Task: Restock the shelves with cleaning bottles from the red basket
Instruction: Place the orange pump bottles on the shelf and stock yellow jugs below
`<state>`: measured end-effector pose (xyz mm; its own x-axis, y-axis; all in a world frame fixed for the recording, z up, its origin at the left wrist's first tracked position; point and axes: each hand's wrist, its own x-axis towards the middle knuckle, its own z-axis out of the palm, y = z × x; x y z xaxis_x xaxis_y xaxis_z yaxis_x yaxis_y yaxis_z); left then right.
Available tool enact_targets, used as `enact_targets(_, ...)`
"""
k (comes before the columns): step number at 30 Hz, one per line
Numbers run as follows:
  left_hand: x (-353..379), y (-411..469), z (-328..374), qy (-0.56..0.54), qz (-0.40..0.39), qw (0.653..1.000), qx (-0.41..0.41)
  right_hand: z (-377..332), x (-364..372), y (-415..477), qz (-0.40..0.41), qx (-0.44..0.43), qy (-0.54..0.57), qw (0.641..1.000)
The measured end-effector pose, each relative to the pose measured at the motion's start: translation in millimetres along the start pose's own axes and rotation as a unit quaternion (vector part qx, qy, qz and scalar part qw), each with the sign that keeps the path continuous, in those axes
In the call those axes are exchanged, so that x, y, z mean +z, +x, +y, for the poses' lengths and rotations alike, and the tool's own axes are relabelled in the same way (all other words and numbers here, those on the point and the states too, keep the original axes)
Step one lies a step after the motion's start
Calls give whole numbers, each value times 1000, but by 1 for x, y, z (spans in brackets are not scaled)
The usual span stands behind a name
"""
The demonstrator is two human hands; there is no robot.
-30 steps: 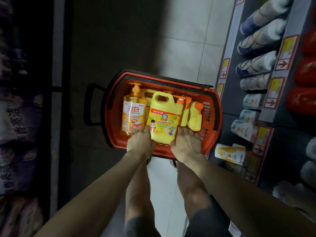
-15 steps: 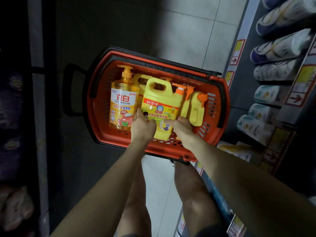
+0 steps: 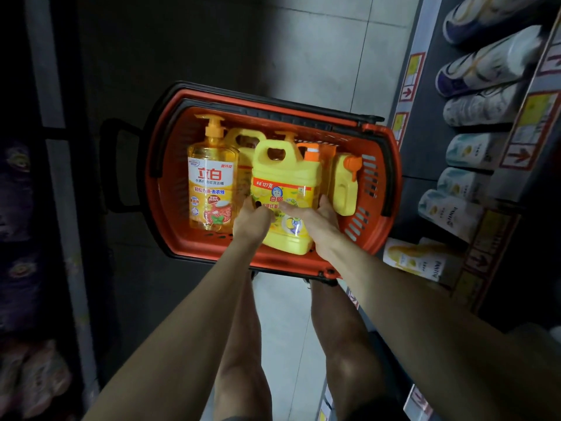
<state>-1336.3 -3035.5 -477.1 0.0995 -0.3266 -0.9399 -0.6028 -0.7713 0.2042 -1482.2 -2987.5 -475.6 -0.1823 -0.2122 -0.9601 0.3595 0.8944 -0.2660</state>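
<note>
Nearest, 2 bare forearms reaching forward and down, above 2 bare knees. At their ends, left hand [image 3: 252, 221] and right hand [image 3: 318, 220] clasping the lower half of a big yellow jug [image 3: 287, 177]: left fingers curled round its left edge, right thumb laid across the glossy label, right fingers wrapped behind its right side. Jug of smooth opaque plastic, boxy, with a moulded loop handle on top and an orange cap beside it; inside the red basket [image 3: 212, 257], base toward the near rim. Basket oval, hard plastic, slotted walls, black trim round the rim, black loop handle [image 3: 106, 165] sticking out on the left. Left of the jug, a clear pump bottle [image 3: 211, 183] of amber liquid with a white and orange label. Behind, partly hidden, another yellow jug [image 3: 243, 138]. On the right, beside the slotted wall, a small yellow bottle [image 3: 344, 189] with an orange cap. Beyond the basket, pale square floor tiles [image 3: 303, 56] with thin joints. Along the right, dark shelves [image 3: 425, 132] with rows of pale rounded bottles [image 3: 461, 183] and red and yellow price tags [image 3: 408, 77] on the edges. On the left, dim shelving, contents too dark to tell.
</note>
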Motion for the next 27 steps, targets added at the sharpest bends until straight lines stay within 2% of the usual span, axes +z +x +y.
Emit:
enact_targets(7, -14, -40, 7, -3, -35, 998, 55, -22, -24, -33, -30, -10, -21, 999)
enact_targets(13, -57, -109, 32, -122, -62, 987, 89, -56, -28, -111, -74, -31, -11, 997)
enact_targets(18, -125, -186, 70, -161, -90, 976, 119, -98, -14, -195, -120, -48, 14, 992)
enact_targets(22, -184, -250, 89, -184, -109, 965, 152, -134, 11, -275, -121, -91, -7, 988)
enact_targets(27, -252, -343, 107, -208, -76, 951, 215, -176, 47, -379, -126, -151, -31, 980)
